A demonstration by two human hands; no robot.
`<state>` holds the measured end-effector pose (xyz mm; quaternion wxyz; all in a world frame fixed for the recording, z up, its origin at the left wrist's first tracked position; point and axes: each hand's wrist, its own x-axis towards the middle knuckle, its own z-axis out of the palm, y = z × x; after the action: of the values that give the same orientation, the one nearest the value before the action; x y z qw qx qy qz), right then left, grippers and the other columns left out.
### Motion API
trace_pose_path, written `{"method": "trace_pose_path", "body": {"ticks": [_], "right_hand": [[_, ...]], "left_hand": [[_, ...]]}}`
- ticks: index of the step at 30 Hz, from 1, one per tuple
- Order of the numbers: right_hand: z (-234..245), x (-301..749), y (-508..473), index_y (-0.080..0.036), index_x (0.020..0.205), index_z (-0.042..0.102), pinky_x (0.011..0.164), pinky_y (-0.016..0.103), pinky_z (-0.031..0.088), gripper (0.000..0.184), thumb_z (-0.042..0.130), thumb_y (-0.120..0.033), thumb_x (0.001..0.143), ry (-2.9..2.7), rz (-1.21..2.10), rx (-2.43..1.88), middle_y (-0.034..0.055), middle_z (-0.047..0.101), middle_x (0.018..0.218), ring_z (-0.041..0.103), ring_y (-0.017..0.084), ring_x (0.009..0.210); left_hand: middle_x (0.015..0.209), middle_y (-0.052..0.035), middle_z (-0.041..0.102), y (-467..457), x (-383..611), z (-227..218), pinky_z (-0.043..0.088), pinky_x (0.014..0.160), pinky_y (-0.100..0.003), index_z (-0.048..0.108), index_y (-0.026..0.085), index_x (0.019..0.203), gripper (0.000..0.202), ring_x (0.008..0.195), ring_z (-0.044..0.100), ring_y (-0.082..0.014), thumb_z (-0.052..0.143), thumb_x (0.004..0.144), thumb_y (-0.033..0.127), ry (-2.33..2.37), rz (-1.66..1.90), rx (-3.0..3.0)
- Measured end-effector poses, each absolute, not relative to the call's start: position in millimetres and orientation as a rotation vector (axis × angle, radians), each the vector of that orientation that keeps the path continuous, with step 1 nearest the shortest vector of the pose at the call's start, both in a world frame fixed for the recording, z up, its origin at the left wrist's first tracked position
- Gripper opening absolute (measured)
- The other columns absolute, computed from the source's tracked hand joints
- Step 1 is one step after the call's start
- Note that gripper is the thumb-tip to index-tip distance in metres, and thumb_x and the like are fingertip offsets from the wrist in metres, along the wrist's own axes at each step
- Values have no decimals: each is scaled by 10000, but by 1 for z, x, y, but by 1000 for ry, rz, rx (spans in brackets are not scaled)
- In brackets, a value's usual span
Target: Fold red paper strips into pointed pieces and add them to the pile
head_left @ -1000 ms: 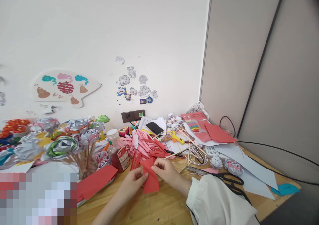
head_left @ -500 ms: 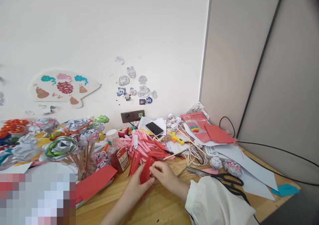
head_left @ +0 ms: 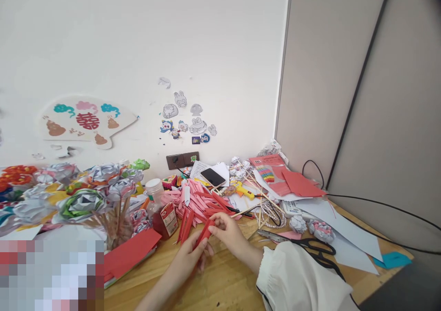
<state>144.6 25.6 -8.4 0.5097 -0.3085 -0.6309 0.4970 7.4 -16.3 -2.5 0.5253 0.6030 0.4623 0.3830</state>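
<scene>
Over a light-brown wooden table, a person's bare left hand pinches a narrow folded piece of bright red paper between thumb and fingers, while the right hand, at the end of a loose white cloth sleeve, grips the same piece near its upper end. The paper lies between the two hands, tilted, its far end leaning away from the wearer.

Just beyond the left hand, slim red paper strips lean against a heap of folded pink paper strips. To that hand's left sit a clear jar with a white lid and, nearer, flat red paper sheets; farther left crowd white paper flowers with coloured edges.

Right of the right hand, metal scissors with black looped handles lie partly behind the sleeve. Beyond that hand rest strings of white round beads, a yellow glue gun and a dark-screened phone. Farthest from both hands, a white fan-shaped cutout with red lettering hangs on the pale wall.
</scene>
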Motion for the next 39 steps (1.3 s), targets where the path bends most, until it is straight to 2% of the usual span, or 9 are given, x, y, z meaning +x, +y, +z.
{"method": "trace_pose_path", "body": {"ticks": [6,10,17,24,29,32,36,39], "right_hand": [[-4,146,24,-133,709,539,437,185,279,259,601,-370,624,-1409,1513,-750,-30,485,560,385,58,455],[-4,146,23,-132,667,517,391,175,224,265,594,-382,627,-1370,1558,-769,-36,480,524,336,38,401],[-3,144,22,-134,638,495,377,171,221,277,583,-397,631,-1348,1553,-806,-41,468,470,355,41,386],[-1,144,19,-140,625,471,386,175,227,260,564,-381,651,-1350,1531,-802,-31,491,467,378,51,392],[-2,143,18,-143,590,464,407,181,243,232,558,-343,658,-1400,1401,-850,-58,420,449,348,49,397],[-1,143,18,-144,570,461,438,188,277,217,556,-317,659,-1436,1317,-858,-54,418,465,378,60,430],[-2,144,22,-148,576,455,440,191,284,207,548,-312,661,-1440,1308,-853,-52,423,468,384,66,432],[-2,147,27,-151,583,454,431,186,272,201,532,-313,675,-1433,1277,-869,-57,419,456,365,61,418]], "left_hand": [[637,14,579,-17,9,-5,302,298,-160,438,160,897,391,321,458,-51,402,714,504,1088,880,1416],[586,22,579,-20,13,-4,279,273,-154,430,162,892,409,283,435,-48,390,706,524,1095,853,1400],[526,20,588,-24,17,-1,250,252,-148,412,160,926,435,255,439,-59,391,700,530,1074,805,1358],[469,38,568,-24,18,-7,261,245,-147,411,167,861,390,231,404,-52,402,700,522,1040,851,1279],[372,55,520,-21,20,-15,219,226,-143,425,154,807,417,196,345,-46,403,677,550,1086,889,1253],[413,38,553,-22,19,-13,239,232,-148,416,164,775,386,213,405,-62,428,673,536,1054,851,1232],[629,-21,644,-24,13,-2,371,317,-188,410,171,783,358,357,566,-117,531,638,476,1002,729,1207],[514,-4,629,-22,8,3,308,266,-175,400,169,688,362,262,500,-99,528,621,501,1093,710,1233]]}}
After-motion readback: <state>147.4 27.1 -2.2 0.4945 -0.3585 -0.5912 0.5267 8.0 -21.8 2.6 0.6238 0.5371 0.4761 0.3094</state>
